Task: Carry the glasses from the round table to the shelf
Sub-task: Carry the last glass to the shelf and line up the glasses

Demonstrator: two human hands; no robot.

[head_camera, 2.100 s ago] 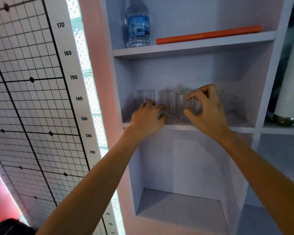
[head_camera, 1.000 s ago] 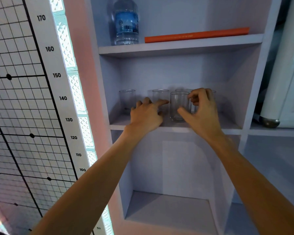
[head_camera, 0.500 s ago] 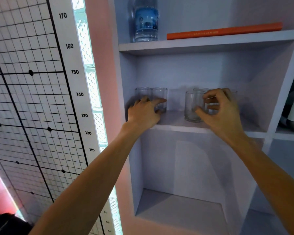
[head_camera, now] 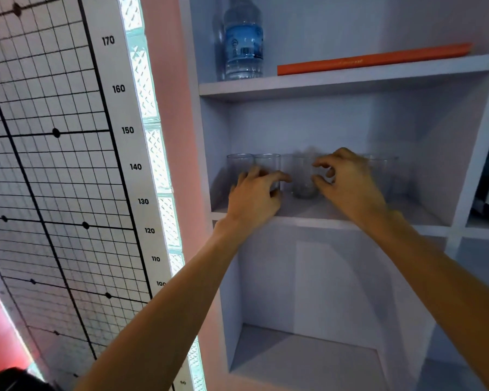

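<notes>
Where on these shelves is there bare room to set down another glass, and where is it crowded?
Free: the lower shelf, wholly bare, and the middle shelf's front strip near its right wall. Crowded: the middle shelf's left and centre, where glasses stand close together and the left hand and right hand reach in.

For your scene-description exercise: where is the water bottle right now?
In the head view, the water bottle stands upright at the left end of the upper shelf board, just left of a flat orange book, one level above the glasses.
</notes>
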